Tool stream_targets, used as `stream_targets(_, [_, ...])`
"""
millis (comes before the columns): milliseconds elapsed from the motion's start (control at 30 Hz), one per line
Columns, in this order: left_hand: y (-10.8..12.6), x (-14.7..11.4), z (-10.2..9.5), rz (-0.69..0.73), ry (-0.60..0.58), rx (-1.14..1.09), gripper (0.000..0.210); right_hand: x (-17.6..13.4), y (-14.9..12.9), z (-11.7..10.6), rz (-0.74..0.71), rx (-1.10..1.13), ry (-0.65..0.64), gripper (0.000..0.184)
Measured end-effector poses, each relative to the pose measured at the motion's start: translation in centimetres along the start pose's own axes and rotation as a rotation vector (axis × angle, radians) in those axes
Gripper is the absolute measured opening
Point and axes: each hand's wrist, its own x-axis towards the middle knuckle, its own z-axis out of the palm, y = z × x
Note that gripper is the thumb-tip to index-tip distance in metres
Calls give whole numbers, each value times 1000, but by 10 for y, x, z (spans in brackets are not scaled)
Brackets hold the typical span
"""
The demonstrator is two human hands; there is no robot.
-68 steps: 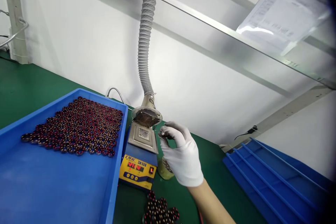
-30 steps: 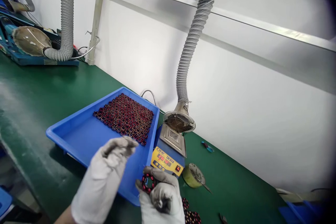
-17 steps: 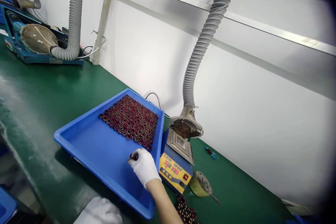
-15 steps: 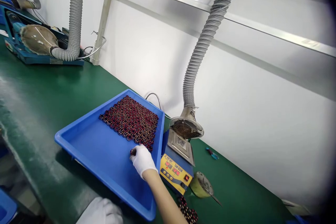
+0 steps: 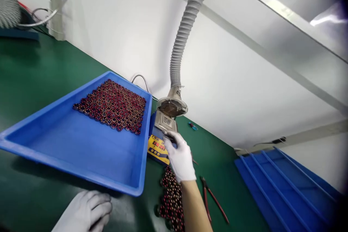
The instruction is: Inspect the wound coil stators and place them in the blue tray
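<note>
My right hand (image 5: 181,156), in a white glove, is over the front of a blue and yellow heating unit (image 5: 158,145). Its thumb and index finger look apart, with a dark gap between them and no held part that I can make out. Below its wrist lies a pile of small dark red and black ring-shaped parts (image 5: 172,199), partly behind my forearm. Also gloved, my left hand (image 5: 88,210) rests on the bench by the near side of a blue tray (image 5: 78,168), fingers loosely bent and slightly apart. Many similar parts (image 5: 114,105) cover the tray's far end in close rows.
A round metal fume hood (image 5: 172,107) on a grey hose (image 5: 181,40) hangs above the heating unit's metal top. Red-handled pliers (image 5: 213,201) lie right of my forearm. Farther back is a small blue tool (image 5: 193,126). Ribbed blue panels (image 5: 282,188) stand at the right.
My right hand has left the tray's parts and moved right, over to the heating unit. The view has turned right, bringing the pliers and blue panels into sight. My left hand stays beside the tray.
</note>
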Motion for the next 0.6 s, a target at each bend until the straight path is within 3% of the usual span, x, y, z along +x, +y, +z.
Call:
stream_targets(67, [-3, -6, 6, -4, -14, 31, 13, -28, 31, -11, 155, -208, -89, 21])
stream_targets(167, [-8, -15, 14, -16, -99, 71, 18, -68, 63, -4, 274, -333, -154, 22])
stream_targets(300, [-12, -21, 17, -14, -153, 109, 25, -96, 70, 19, 305, -449, -141, 31])
stream_targets(400, [-13, -20, 16, 39, -138, 151, 23, -100, 65, 31, 267, -500, -150, 22])
stream_targets(467, [-13, -20, 16, 56, -138, 181, 21, -98, 62, 35, 255, -388, -162, 11])
stream_targets(600, [-7, -19, 18, 79, -48, 181, 22, -85, 56, 21, 304, 104, -128, 7])
